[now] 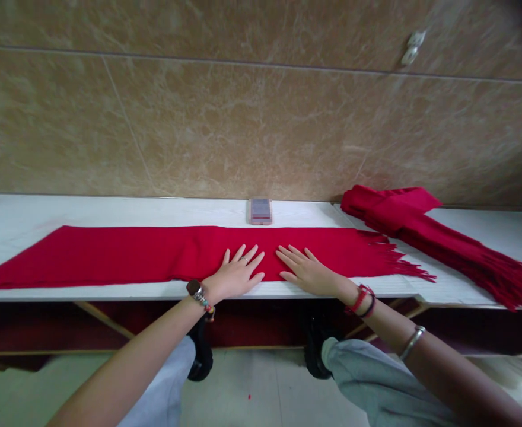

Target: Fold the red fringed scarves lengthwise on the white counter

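A long red scarf (127, 255) lies spread lengthwise on the white counter. Its fringed end points right, and its left end tapers to a slanted corner. My left hand (236, 274) rests on the scarf near its middle, palm down with fingers spread. Just to the right, my right hand (308, 271) also lies flat on the cloth, fingers stretched out and pointing left. A small wrinkle shows in the fabric left of my left hand. Neither hand grips anything.
A second red scarf (421, 228), folded over with its fringe toward the front, lies on the counter (154, 210) at the right. A phone-like flat object (261, 212) sits behind the spread scarf. The brown tiled wall (225, 130) closes off the back.
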Tool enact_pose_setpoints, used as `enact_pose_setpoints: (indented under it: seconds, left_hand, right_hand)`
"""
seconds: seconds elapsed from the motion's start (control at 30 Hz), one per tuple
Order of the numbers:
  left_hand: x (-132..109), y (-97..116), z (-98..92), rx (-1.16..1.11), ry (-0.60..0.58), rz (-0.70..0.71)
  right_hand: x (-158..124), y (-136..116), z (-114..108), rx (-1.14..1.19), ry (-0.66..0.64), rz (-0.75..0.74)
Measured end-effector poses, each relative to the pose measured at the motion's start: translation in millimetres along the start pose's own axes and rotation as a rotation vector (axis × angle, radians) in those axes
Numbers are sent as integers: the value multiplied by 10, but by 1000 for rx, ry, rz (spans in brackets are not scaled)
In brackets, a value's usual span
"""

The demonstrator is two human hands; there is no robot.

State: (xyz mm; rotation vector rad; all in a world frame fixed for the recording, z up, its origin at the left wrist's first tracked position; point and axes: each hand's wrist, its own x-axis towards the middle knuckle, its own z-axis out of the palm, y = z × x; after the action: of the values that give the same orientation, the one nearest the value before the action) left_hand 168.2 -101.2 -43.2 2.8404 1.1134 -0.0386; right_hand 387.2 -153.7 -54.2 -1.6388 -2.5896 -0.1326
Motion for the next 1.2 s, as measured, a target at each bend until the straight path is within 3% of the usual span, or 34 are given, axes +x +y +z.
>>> enact_pose_setpoints:
  seconds: [0.13, 0.37, 0.5, 0.67, 0.77, 0.93, 1.07, 1.2]
  left_hand:
    - [-23, -55, -32, -61, -29, -99]
    - [-74, -301, -260, 12, 81, -236]
    - [-135, -484, -190, -20, -14, -340]
    - [-232, -685, -95, -42, -16, -272]
    - [-339, -894, -190, -46, -22, -336]
    - [-648, -1445, -313, -38, 133, -617]
    - [-828, -1760, -185, -19, 82, -815]
    - [-896, -1877, -63, 15, 71, -789]
  right_hand:
    - [51, 50, -100, 83, -72, 45]
    - [523, -182, -230, 100, 84, 127]
    - [771, -381, -78, 107, 84, 79]
    - [814, -433, 167, 84, 60, 42]
    - [807, -394, 188, 75, 43, 37]
    - [954, -469, 44, 116, 61, 48]
    - [1155, -744, -14, 186, 132, -43]
    - [1253, -958, 79, 175, 99, -214]
